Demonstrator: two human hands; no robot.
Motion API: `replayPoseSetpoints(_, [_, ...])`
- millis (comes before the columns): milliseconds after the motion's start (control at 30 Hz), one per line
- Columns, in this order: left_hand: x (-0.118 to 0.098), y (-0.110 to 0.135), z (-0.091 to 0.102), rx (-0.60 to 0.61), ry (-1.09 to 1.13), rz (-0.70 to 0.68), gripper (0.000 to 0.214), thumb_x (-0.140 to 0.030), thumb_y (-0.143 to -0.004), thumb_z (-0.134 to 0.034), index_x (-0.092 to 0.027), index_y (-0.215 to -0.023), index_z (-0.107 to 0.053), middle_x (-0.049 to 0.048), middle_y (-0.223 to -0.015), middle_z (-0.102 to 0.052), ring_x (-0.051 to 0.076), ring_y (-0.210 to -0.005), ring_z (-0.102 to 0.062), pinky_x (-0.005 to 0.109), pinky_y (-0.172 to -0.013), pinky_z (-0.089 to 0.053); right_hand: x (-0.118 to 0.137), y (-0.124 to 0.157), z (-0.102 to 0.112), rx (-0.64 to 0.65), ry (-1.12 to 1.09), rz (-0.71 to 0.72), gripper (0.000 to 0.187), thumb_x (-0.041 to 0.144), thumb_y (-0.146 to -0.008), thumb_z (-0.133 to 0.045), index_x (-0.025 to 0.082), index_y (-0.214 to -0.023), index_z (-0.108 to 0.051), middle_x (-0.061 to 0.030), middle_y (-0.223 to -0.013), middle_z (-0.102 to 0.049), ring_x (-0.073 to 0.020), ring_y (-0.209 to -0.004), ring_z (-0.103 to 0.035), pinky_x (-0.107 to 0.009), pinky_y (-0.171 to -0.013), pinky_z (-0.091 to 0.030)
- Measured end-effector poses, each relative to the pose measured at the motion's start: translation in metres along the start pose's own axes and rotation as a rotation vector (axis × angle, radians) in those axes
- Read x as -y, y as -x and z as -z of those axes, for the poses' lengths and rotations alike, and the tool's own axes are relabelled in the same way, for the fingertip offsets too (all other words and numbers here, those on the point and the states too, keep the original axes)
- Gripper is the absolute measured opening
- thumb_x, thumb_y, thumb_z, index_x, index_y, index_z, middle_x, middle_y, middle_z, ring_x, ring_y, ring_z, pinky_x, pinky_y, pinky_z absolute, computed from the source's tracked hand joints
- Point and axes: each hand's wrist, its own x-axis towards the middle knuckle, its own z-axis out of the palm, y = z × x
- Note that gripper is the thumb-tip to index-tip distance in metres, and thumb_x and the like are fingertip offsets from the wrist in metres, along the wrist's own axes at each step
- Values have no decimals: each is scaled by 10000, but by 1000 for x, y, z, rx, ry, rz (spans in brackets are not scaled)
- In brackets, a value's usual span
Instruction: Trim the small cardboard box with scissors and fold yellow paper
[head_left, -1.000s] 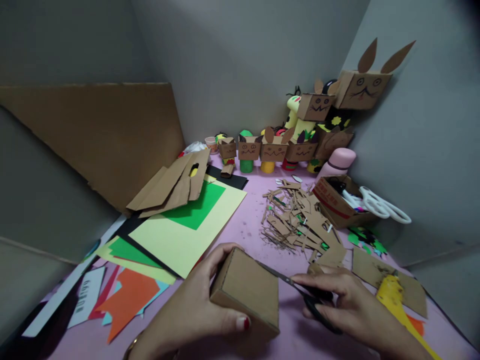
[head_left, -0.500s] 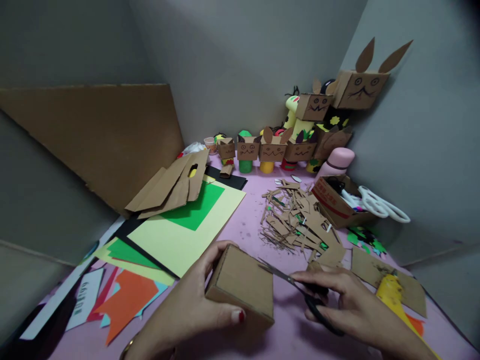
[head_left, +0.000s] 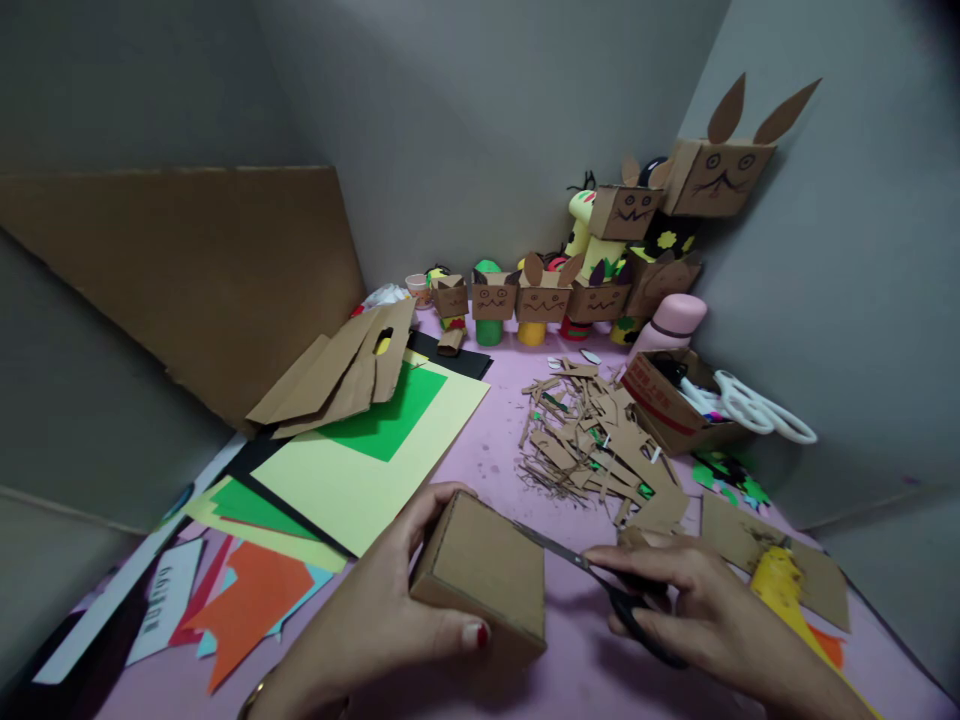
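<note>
A small brown cardboard box (head_left: 487,560) is tilted toward me at the front of the table, gripped along its left side by my left hand (head_left: 405,600), thumb across the near face. My right hand (head_left: 690,600) is closed on a pair of scissors (head_left: 574,560) with black handles. Their blades point left and lie at the box's right upper edge; at this angle the tips are partly lost against that edge, and the blades look nearly together. A heap of cardboard scraps (head_left: 592,440) lies just beyond the scissors.
Sheets of coloured paper (head_left: 375,480) and folded cardboard (head_left: 337,370) lie left. Several box-headed animal figures (head_left: 544,300) line the back. A carton (head_left: 667,400) with white-handled scissors (head_left: 750,400) stands right, beside a pink bottle (head_left: 671,320). A yellow glue tube (head_left: 780,590) rests on cardboard at far right.
The scissor blades have closed from a slightly parted position and sit along the box's right edge. The box and my left hand have barely moved.
</note>
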Motion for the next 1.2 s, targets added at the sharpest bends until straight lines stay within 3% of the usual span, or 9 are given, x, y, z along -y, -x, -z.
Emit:
replayPoseSetpoints(400, [1, -3, 0, 23, 39, -6, 731, -318, -562, -782, -276, -1202, -431, 49, -1116, -596, 266, -1000, -561, 336, -763, -464, -3, 1, -5, -72, 57, 23, 477, 127, -744, -611, 326, -1177, -638, -9, -717, -669, -158, -649, -582, -266, -560, -358])
replayPoseSetpoints(667, [5, -2, 1, 18, 57, -3, 739, -318, -565, -782, -294, -1211, -425, 31, -1137, -589, 255, -1006, -559, 326, -767, -459, 1, 1, -3, -78, 122, 42, 380, 152, -754, -579, 308, -1081, -694, -13, -693, -645, -168, -640, -584, -272, -546, -340])
replayPoseSetpoints(1200, [3, -5, 1, 25, 36, -14, 758, -395, -549, -801, -293, -1196, -420, 23, -1125, -570, 252, -999, -541, 330, -785, -450, 2, 1, 3, -11, 194, 60, 363, 142, -781, -517, 267, -1078, -685, -15, -683, -620, -162, -636, -559, -261, -565, -320])
